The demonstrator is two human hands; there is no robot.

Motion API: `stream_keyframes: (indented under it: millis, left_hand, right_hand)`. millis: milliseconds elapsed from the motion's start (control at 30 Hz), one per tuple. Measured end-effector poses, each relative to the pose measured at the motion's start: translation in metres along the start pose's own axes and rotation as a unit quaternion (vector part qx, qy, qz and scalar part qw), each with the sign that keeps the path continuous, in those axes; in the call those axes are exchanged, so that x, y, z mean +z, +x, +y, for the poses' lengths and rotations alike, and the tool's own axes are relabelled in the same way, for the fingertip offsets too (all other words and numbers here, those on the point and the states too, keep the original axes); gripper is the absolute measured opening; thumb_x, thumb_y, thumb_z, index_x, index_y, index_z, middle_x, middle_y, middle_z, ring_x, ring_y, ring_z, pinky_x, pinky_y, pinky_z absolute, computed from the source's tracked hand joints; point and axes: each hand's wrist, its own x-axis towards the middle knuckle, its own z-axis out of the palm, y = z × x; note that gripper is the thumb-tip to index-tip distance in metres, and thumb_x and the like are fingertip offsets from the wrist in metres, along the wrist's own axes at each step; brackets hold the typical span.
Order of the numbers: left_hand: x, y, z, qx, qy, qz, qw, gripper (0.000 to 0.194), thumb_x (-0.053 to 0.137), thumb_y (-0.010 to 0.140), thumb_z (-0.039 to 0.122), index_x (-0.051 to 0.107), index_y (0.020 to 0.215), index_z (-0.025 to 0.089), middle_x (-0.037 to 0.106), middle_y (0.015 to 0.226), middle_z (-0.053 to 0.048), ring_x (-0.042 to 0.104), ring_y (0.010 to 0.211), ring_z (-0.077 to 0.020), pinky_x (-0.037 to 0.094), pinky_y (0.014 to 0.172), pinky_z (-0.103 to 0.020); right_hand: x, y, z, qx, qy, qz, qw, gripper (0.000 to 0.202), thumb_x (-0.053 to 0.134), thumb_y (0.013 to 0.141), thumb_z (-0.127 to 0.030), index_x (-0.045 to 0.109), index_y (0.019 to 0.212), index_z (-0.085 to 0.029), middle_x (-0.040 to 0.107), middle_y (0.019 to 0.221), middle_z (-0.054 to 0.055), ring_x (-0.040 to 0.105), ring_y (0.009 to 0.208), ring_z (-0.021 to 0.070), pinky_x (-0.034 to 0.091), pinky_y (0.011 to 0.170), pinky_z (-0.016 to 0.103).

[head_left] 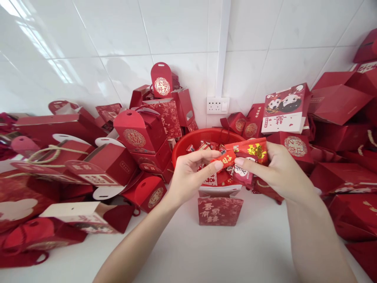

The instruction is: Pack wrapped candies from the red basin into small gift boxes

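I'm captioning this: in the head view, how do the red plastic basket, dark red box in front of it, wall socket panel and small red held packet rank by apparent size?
1. Red plastic basket
2. Dark red box
3. Wall socket panel and small red packet: too alike to rank; the packet is nearer the camera.

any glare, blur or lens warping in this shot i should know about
Head view: window-like glare streaks the tiled wall at upper left; head view: boxes at the left edge look stretched and a bit soft, as through a wide lens; head view: a faint, soft-edged shadow on the table; head view: small red packet in the left hand fairly clear.
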Motion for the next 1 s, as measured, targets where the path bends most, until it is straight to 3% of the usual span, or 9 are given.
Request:
stream_keyframes:
  millis: [233, 333, 433, 500, 600, 667, 767, 1000]
  left_hand:
    - [-0.002, 0.000, -0.008, -0.044, -0.046, 0.000, 0.998, 0.025, 0.091, 0.068, 0.033, 0.083, 0.088, 0.020, 0.080, 0.083, -0.006, 0.074, 0.071, -0.0181, 0.063, 0.064, -0.028]
    - [-0.002, 0.000, -0.008, -0.030, -0.015, 0.014, 0.999, 0.025, 0.090, 0.070, 0.036, 0.083, 0.089, 0.021, 0.080, 0.081, -0.006, 0.074, 0.071, -0.0193, 0.064, 0.064, -0.030]
    - [-0.003, 0.000, -0.005, 0.035, 0.052, 0.024, 0.998, 0.018, 0.084, 0.079, 0.032, 0.083, 0.093, 0.022, 0.079, 0.080, -0.004, 0.071, 0.060, -0.0158, 0.062, 0.057, -0.028]
    - [-0.004, 0.000, -0.004, 0.111, 0.102, 0.011, 0.989, 0.014, 0.080, 0.083, 0.026, 0.083, 0.097, 0.024, 0.080, 0.088, -0.004, 0.073, 0.064, -0.0159, 0.064, 0.062, -0.029]
    - [-0.008, 0.000, -0.003, 0.254, 0.194, -0.025, 0.947, 0.020, 0.076, 0.086, 0.014, 0.082, 0.101, 0.026, 0.079, 0.108, -0.005, 0.076, 0.092, -0.0193, 0.064, 0.086, -0.032]
    - [-0.010, 0.001, -0.003, 0.322, 0.247, -0.045, 0.913, 0.026, 0.073, 0.087, 0.010, 0.080, 0.106, 0.026, 0.077, 0.114, -0.005, 0.075, 0.099, -0.0191, 0.063, 0.091, -0.031]
    - [-0.011, 0.000, -0.004, 0.358, 0.283, -0.058, 0.888, 0.030, 0.070, 0.088, 0.007, 0.078, 0.110, 0.024, 0.076, 0.115, -0.006, 0.075, 0.099, -0.0181, 0.063, 0.091, -0.030]
    - [-0.010, -0.001, -0.004, 0.370, 0.292, -0.050, 0.880, 0.024, 0.069, 0.088, 0.008, 0.077, 0.106, 0.023, 0.075, 0.116, -0.008, 0.074, 0.100, -0.0194, 0.061, 0.095, -0.034]
  right_hand:
    - [0.002, 0.002, 0.002, 0.005, 0.019, -0.006, 1.000, 0.030, 0.077, 0.079, -0.040, 0.075, 0.102, -0.020, 0.080, 0.090, 0.004, 0.075, 0.074, 0.0230, 0.060, 0.058, 0.030]
    - [0.002, 0.002, 0.001, 0.005, 0.021, -0.008, 1.000, 0.030, 0.076, 0.079, -0.040, 0.076, 0.102, -0.020, 0.080, 0.091, 0.004, 0.076, 0.076, 0.0233, 0.061, 0.061, 0.031]
    - [-0.001, 0.002, 0.000, 0.002, 0.013, -0.012, 1.000, 0.028, 0.077, 0.080, -0.039, 0.075, 0.101, -0.020, 0.080, 0.090, 0.004, 0.076, 0.077, 0.0233, 0.061, 0.064, 0.031]
    - [-0.005, 0.002, 0.000, -0.001, 0.004, -0.004, 1.000, 0.028, 0.078, 0.079, -0.038, 0.075, 0.100, -0.019, 0.080, 0.089, 0.005, 0.075, 0.079, 0.0240, 0.061, 0.066, 0.032]
    - [-0.010, 0.000, 0.001, 0.000, -0.001, 0.011, 1.000, 0.029, 0.079, 0.078, -0.040, 0.075, 0.097, -0.019, 0.080, 0.088, 0.005, 0.075, 0.081, 0.0260, 0.062, 0.069, 0.035]
    - [-0.014, -0.001, 0.002, 0.000, 0.000, 0.022, 1.000, 0.029, 0.080, 0.077, -0.041, 0.075, 0.097, -0.020, 0.080, 0.091, 0.005, 0.075, 0.082, 0.0269, 0.062, 0.070, 0.036]
    - [-0.020, -0.004, 0.003, 0.004, -0.004, 0.044, 0.999, 0.030, 0.082, 0.075, -0.040, 0.075, 0.100, -0.024, 0.080, 0.095, 0.003, 0.075, 0.085, 0.0285, 0.063, 0.071, 0.038]
    - [-0.028, -0.012, 0.004, 0.002, -0.048, 0.126, 0.991, 0.032, 0.084, 0.073, -0.047, 0.075, 0.098, -0.028, 0.079, 0.097, 0.004, 0.075, 0.084, 0.0316, 0.063, 0.070, 0.046]
